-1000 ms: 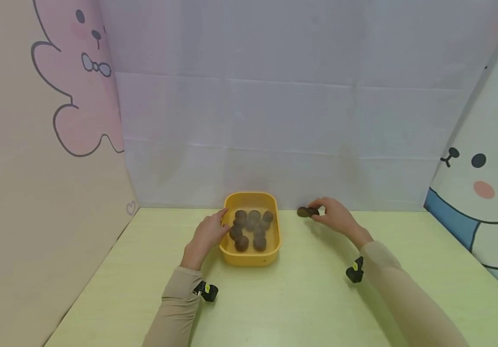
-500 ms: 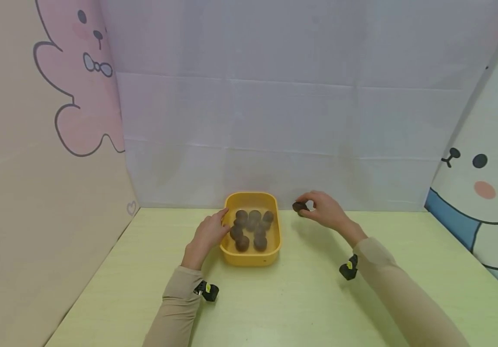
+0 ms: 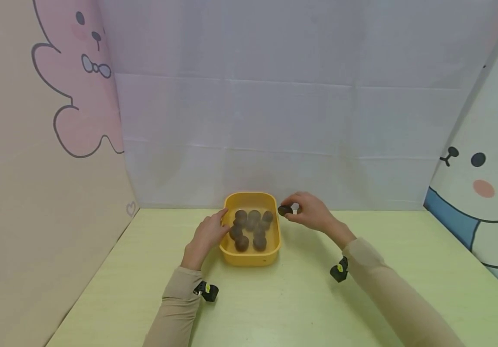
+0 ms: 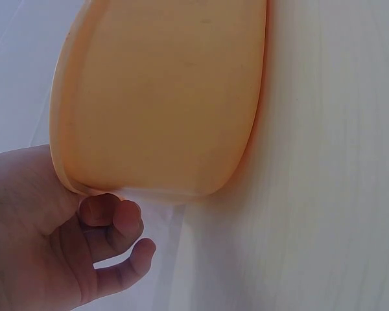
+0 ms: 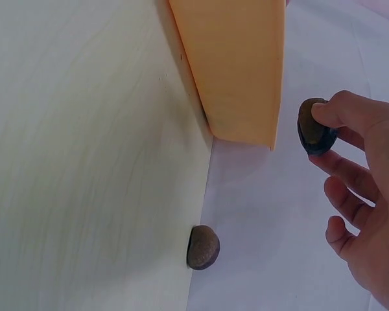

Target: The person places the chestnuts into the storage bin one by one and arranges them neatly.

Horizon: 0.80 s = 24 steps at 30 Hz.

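Observation:
My left hand [image 3: 207,233] holds the left rim of a yellow plastic tub [image 3: 251,260], its index fingertip and thumb at the edge. In the left wrist view several other fingers curl loosely beside the tub's orange-looking wall [image 4: 168,97]. Inside the tub lie several dark brown rounded stone-like pieces [image 3: 242,243]. My right hand [image 3: 311,212] pinches another dark brown stone-like piece [image 5: 316,126] between thumb and fingers, just off the tub's right rim. A further brown rounded piece [image 5: 204,247] sits at the table's back edge in the right wrist view; the head view hides it.
The pale yellow-green table [image 3: 283,308] ends at a white cloth backdrop [image 3: 240,120] close behind the tub. Printed cartoon panels stand at the left [image 3: 84,96] and right [image 3: 483,193]. Small black cameras sit at the left wrist [image 3: 207,291] and right wrist [image 3: 339,271].
My right hand has picked up a dark brown stone-like piece at the back edge and carried it left to the tub's side. My left hand stays on the rim.

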Available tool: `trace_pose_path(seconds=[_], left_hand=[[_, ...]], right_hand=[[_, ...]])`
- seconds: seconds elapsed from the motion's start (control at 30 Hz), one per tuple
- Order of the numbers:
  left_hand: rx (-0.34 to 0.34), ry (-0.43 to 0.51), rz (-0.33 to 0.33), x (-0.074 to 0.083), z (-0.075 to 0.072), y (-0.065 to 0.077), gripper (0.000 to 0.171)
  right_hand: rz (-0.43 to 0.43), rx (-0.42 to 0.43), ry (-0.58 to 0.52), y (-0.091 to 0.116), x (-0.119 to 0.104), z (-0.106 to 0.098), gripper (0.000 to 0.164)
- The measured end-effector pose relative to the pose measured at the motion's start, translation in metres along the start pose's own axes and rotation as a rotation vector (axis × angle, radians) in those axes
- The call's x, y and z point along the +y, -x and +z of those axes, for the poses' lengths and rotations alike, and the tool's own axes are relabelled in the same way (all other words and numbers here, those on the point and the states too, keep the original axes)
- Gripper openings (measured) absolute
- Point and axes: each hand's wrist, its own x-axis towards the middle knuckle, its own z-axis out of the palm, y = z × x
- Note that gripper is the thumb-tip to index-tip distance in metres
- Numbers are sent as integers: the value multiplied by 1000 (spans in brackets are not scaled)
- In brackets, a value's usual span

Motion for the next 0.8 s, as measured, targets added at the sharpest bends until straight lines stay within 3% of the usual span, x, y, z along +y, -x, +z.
trace_pose_path(seconds=[0.3, 0.8], left_hand=[[1, 3, -1, 1, 0, 1, 59], [2, 2, 0, 2, -1, 2, 59]], right_hand=[[-75, -20, 29, -7, -15, 13, 26], [-98, -135, 119, -19, -32, 28, 25]])
